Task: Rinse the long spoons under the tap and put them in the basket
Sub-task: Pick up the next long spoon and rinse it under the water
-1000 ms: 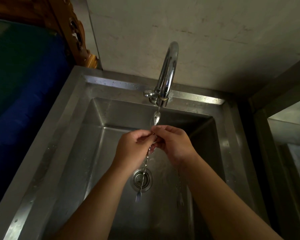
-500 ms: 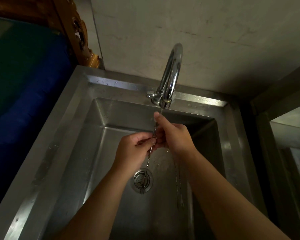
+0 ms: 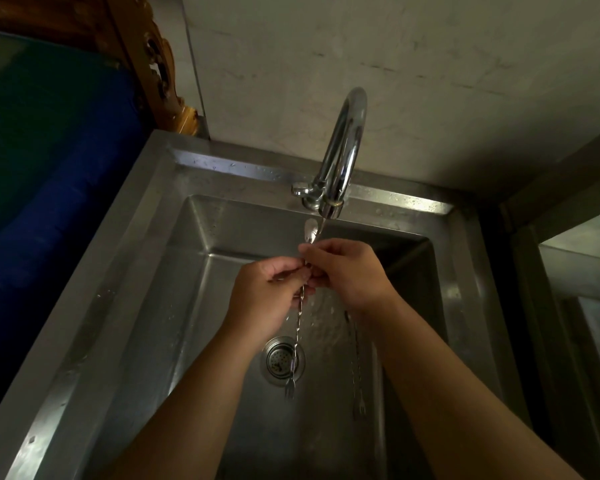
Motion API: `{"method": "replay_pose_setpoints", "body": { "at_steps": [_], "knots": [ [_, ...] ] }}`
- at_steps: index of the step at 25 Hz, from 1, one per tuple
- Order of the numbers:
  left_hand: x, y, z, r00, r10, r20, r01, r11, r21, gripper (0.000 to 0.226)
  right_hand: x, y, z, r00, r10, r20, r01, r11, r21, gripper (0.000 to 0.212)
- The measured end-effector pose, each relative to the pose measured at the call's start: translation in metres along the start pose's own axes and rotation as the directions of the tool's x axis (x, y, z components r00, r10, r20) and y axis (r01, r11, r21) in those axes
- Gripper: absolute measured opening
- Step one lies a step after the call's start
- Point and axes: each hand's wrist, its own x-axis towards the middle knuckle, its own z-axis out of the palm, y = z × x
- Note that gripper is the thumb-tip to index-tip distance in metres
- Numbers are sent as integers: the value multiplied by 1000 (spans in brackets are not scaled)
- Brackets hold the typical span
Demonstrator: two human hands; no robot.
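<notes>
Taking the round steel drain strainer (image 3: 282, 361) in the sink floor as the landmark: nearest the viewer, just right of it and lower in the frame, a second long twisted-handle bar spoon (image 3: 357, 372) lies on the floor of the brushed stainless-steel sink (image 3: 174, 306), its small forked end toward the viewer; it looks not yet rinsed, though that is a judgement.

Directly over the strainer hangs the forked tip of the long twisted steel bar spoon (image 3: 297, 327) being washed. Its stem runs up and away from the strainer into both hands. The left hand (image 3: 267, 296) has its fingers curled around the stem, gripping it. The right hand (image 3: 347, 271), just beyond and touching the left, pinches the stem close below the bowl. The bowl stands clear above the right hand's fingers.

Farthest from the strainer, the curved chrome tap (image 3: 343, 157) ends right over that bowl, with a thin stream of water meeting it.

The step in hand is rinsing the first spoon. No basket is in view, so the next move calls for finishing the stem, then carrying the spoon out of frame to find it, and returning for the one on the sink floor.
</notes>
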Motion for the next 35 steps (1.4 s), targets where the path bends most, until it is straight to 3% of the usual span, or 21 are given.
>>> {"method": "replay_pose_setpoints", "body": {
  "at_steps": [3,6,12,16,18,20,23,26,30,32,35],
  "knots": [
    [-1,1,-1,1000,-18,22,18,1000,-1,30,-1,3,-4,996,8,84,-17,995,101,13],
    [-2,1,2,998,-24,63,24,1000,7,40,-4,4,-8,996,17,82,-28,989,142,7],
    [-10,0,2,994,-36,106,35,999,8,24,-8,8,-12,999,-31,31,30,999,45,19],
    [-13,1,0,994,-62,90,65,997,-34,37,-7,16,-15,998,-41,46,40,999,9,12],
    [-12,1,1,995,-81,60,84,995,-53,29,-5,29,-25,1000,2,31,-4,998,67,14],
    [-11,0,0,993,-106,43,108,992,-65,23,-2,55,-40,993,66,-97,-61,996,58,11],
    [-7,-3,-1,993,-114,33,116,990,-79,21,6,113,-67,934,167,-315,-213,970,-117,12],
    [-2,-8,0,993,-118,15,119,988,-95,22,12,172,-85,858,276,-433,-417,867,-273,15],
    [4,-19,-1,992,-123,23,124,989,-83,20,26,241,-91,811,390,-437,-559,738,-379,14],
    [7,-25,-3,992,-126,28,128,988,-83,20,34,266,-87,790,441,-426,-597,711,-371,34],
    [11,-32,-7,990,-140,19,141,987,-77,21,43,288,-86,781,403,-476,-612,645,-458,53]
  ]
}}
